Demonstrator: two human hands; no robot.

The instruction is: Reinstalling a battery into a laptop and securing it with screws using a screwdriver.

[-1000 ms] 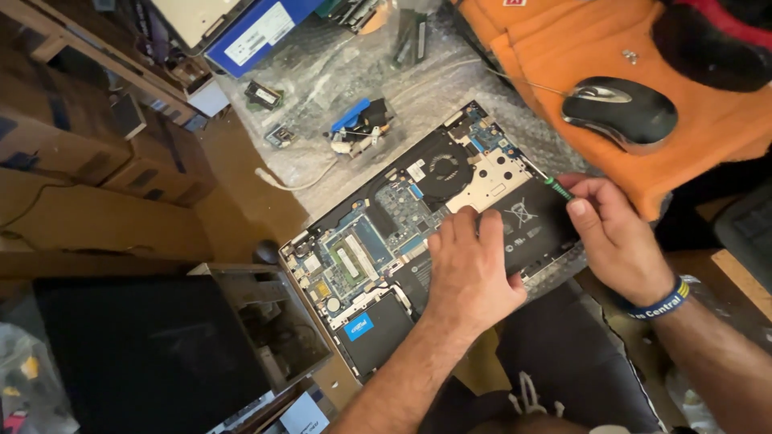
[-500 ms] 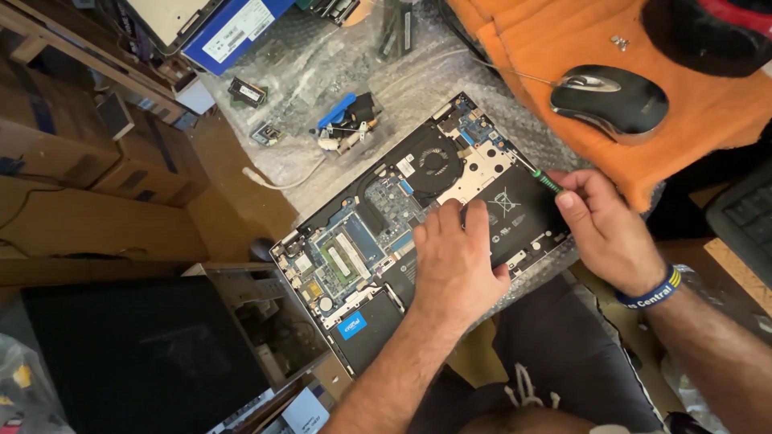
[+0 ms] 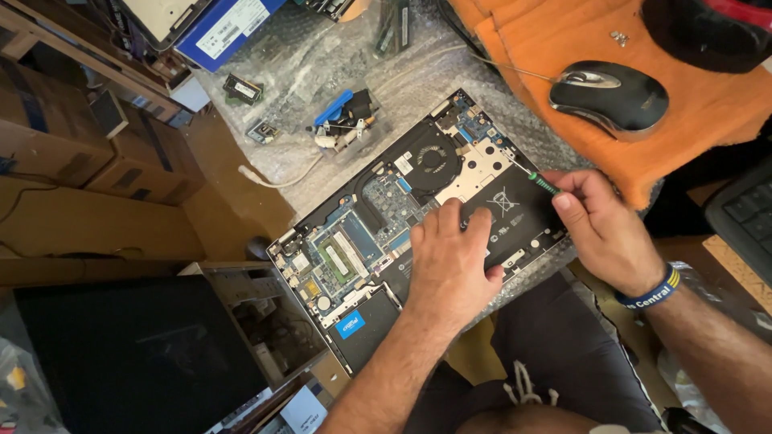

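Observation:
An opened laptop (image 3: 354, 249) lies bottom-up on bubble wrap, its circuit board, round fan (image 3: 433, 157) and black battery (image 3: 515, 210) exposed. My left hand (image 3: 450, 261) rests flat on the battery's left part, fingers spread toward the board. My right hand (image 3: 603, 229) pinches a small green-handled screwdriver (image 3: 540, 182); its tip touches the laptop at the battery's upper edge, beside a metal plate. A blue wristband sits on my right wrist.
A black mouse (image 3: 611, 95) lies on an orange cloth (image 3: 708, 112) at the upper right. Loose parts and a blue-cabled piece (image 3: 342, 120) sit on the bubble wrap behind the laptop. Cardboard boxes (image 3: 72, 145) stand left, a dark computer case (image 3: 121, 362) lower left, a keyboard (image 3: 744, 213) at right.
The view has shifted a little, so everything sits slightly lower and left in the picture. Both hands keep their places on the battery and screwdriver.

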